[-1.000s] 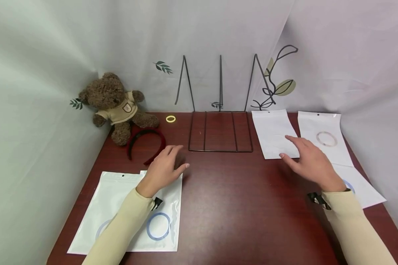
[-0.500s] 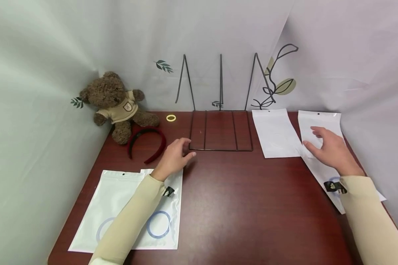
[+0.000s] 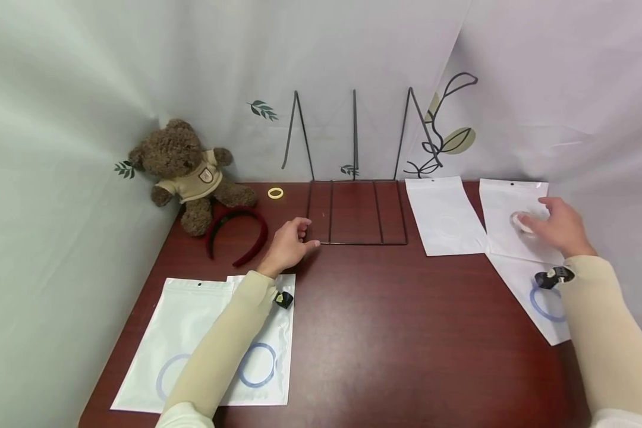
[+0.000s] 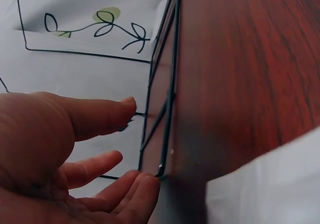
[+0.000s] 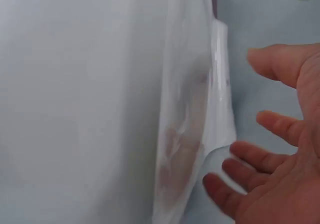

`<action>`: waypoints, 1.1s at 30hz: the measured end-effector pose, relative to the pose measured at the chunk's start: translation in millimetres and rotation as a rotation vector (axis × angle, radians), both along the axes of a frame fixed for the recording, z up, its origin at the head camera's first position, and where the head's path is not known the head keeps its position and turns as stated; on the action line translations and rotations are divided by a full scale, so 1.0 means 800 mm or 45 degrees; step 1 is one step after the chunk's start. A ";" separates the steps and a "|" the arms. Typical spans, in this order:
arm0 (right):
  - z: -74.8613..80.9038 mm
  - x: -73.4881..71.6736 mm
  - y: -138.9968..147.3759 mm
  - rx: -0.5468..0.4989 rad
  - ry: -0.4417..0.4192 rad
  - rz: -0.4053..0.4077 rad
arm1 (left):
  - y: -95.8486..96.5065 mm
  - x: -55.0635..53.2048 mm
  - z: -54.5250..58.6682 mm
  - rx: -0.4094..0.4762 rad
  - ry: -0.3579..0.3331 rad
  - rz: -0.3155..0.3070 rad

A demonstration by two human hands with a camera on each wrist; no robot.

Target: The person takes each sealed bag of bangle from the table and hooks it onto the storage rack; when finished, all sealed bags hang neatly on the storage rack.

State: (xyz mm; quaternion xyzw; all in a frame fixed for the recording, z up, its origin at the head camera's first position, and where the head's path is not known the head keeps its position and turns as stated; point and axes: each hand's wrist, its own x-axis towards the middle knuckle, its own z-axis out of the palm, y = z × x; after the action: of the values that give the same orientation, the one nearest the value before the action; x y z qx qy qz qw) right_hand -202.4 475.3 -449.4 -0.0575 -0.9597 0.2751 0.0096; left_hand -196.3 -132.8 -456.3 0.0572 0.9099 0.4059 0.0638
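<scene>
My left hand [image 3: 288, 244] is at the front left corner of a black wire rack [image 3: 353, 244], its fingers loosely bent and nothing gripped. In the left wrist view the fingertips overlap the end of the rack's bar [image 4: 170, 103]. At the far right, my right hand [image 3: 563, 227] hovers over a white pouch [image 3: 500, 205] with a pale ring shape, partly covered by the thumb. Its fingers [image 5: 255, 156] are spread beside the pouch edge [image 5: 222, 83] in the right wrist view. Partly under that pouch lies another white pouch [image 3: 521, 285] with a blue ring.
A third pouch [image 3: 444, 214] lies right of the rack. Two white pouches with blue rings [image 3: 192, 315] overlap at front left, under the left forearm. A teddy bear [image 3: 192, 175], dark red headband [image 3: 257, 246] and small yellow ring [image 3: 275, 193] are at back left. White cloth surrounds the table.
My right hand has moved right and back, from the pouch beside the rack to the far-right one. The lower pouch with the blue ring has shifted left. My left hand has moved to the rack's corner.
</scene>
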 end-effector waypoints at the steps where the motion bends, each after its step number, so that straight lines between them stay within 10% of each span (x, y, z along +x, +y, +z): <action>1: -0.001 -0.002 0.004 0.011 -0.024 -0.001 | 0.001 -0.002 -0.001 0.003 -0.009 0.009; 9: -0.010 -0.008 0.015 0.030 -0.145 -0.015 | 0.003 -0.014 -0.011 -0.001 -0.042 0.070; 33: 0.000 0.009 0.011 -0.415 -0.058 -0.193 | -0.012 -0.029 -0.023 0.041 -0.060 0.095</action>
State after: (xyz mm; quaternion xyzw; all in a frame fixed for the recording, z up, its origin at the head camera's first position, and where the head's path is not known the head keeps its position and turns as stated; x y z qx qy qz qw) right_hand -195.6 483.9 -449.6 -0.1364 -0.8952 0.4243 -0.0008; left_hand -219.3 -142.0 -474.7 0.0148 0.9029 0.4240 0.0690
